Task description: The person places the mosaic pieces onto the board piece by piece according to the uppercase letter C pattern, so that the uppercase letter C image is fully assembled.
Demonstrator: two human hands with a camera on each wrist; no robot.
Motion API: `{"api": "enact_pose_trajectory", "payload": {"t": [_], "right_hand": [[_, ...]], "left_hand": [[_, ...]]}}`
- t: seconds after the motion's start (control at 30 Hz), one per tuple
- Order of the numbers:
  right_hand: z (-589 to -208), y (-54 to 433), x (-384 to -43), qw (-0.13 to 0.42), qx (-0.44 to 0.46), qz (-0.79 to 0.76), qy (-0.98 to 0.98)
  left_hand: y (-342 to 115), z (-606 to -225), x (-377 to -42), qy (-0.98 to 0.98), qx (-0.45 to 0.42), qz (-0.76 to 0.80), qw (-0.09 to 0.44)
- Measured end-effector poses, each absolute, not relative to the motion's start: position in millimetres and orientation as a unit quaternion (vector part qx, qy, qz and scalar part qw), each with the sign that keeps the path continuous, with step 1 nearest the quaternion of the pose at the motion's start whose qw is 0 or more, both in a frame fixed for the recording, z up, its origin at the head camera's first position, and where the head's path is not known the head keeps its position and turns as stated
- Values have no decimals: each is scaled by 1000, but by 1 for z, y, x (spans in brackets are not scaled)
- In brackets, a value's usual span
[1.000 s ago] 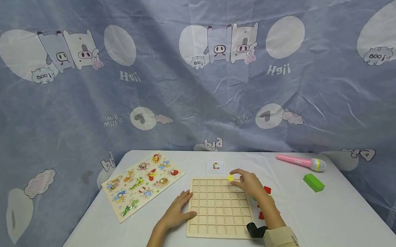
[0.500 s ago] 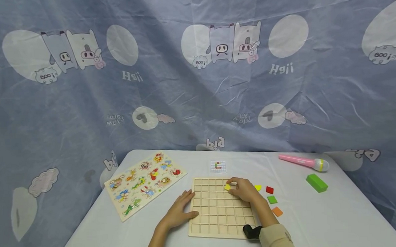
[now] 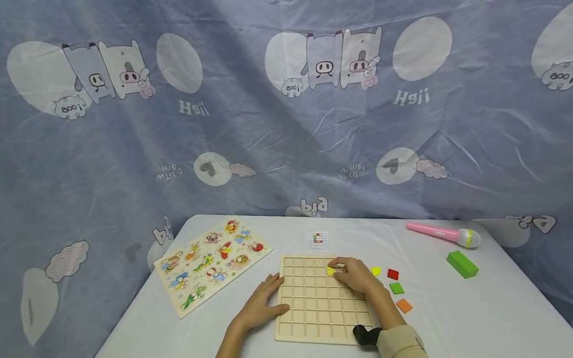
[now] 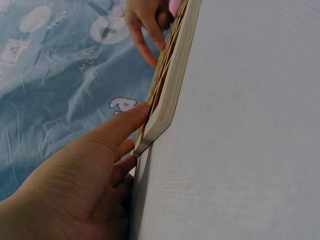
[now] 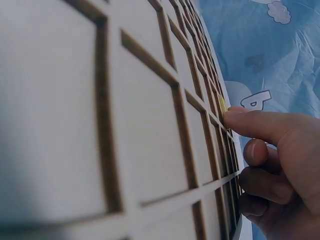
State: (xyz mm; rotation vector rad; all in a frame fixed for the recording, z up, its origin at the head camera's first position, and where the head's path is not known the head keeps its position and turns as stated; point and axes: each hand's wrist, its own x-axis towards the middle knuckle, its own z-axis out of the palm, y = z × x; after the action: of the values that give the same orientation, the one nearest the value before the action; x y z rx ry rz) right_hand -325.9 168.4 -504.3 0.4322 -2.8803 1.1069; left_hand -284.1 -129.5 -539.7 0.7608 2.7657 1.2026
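Note:
A pale wooden grid board [image 3: 304, 302] lies on the white table in front of me. My left hand [image 3: 260, 305] rests at its left edge, fingers extended and thumb over the rim; the left wrist view shows that thumb on the board's corner [image 4: 160, 117]. Near the far edge, my right hand [image 3: 357, 275] pinches a small yellow tile [image 3: 331, 271] between thumb and index finger, low at a grid cell. From the right wrist, the thumb covers much of the yellow tile [image 5: 223, 104]. Whether the tile sits fully in the cell, I cannot tell.
Right of the board lie loose yellow [image 3: 375, 270], red [image 3: 393, 274], green [image 3: 396, 288] and orange [image 3: 404, 305] tiles. Beyond stand a green block [image 3: 462, 264] and a pink toy microphone [image 3: 443, 233]. A pattern card [image 3: 318, 240] lies behind; an insect puzzle [image 3: 251, 262] lies left.
My right hand has brought the yellow tile down from above the board's far edge to a cell near it, uncovering the loose tiles on the right. The left hand stays on the board.

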Motion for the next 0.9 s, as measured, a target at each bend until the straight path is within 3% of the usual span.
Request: {"api": "enact_pose_trajectory", "payload": {"t": [0.3,0.67,0.9], "right_hand": [[-491,180,-314,27,104,374,-921],[-478,252,-292,119,37,337,-933],[-492,287,-286,92,-34,319,-943]], "left_hand": [[-127,-541,-285,890,249,382,11],[-129,-539,-285,895,242,374,12],[-129,-540,-285,895,240,376,17]]}}
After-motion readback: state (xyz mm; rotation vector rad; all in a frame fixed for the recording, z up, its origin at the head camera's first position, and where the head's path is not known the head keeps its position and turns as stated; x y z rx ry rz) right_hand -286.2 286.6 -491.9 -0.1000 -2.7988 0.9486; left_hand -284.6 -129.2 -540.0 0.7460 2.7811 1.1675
